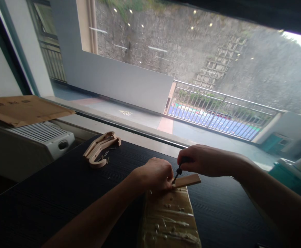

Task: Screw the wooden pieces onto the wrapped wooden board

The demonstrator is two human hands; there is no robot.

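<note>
My right hand (191, 159) is closed around the dark handle of a screwdriver (177, 172). The shaft slants down and its tip meets a flat wooden piece (189, 181) near my left fingers. My left hand (157, 174) is closed on the left end of that piece, pressing it on the far end of a tape-wrapped block (169, 217). Whatever lies under the left palm is hidden, and a screw at the tip is too small to make out. Curved wooden hooks (99, 148) lie at the table's far left, with several loose screws (105, 156) beside them.
The dark table (62, 193) reaches to a window sill. A radiator (44, 134) bearing a brown paper envelope (26, 108) stands at the left. A teal bin-like object (290, 182) is partly visible at the right, behind my right arm.
</note>
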